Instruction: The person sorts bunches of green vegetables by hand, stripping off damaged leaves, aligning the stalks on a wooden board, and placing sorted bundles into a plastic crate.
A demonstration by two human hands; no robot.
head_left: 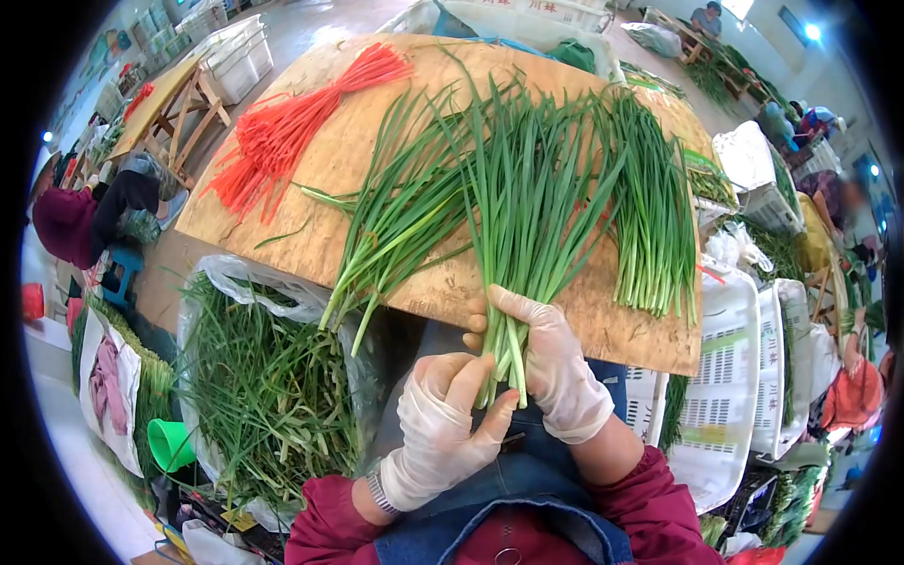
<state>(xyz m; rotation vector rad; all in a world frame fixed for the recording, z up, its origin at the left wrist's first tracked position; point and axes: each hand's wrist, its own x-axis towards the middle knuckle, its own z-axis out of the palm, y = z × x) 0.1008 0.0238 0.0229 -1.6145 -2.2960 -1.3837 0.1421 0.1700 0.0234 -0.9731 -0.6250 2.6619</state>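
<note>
Left hand point(438, 428): thin whitish glove, creased, loose at the cuff
Right hand point(557, 363): similar glove, wrinkled toward the wrist
Wristband point(379, 492): silvery, segmented, left wrist
Sleeves point(654, 504): deep magenta-red, bunched at the ends
Apron point(504, 480): blue, denim-like, darker curved top edge
Top point(471, 541): maroon, small thin ring at the chest
</note>
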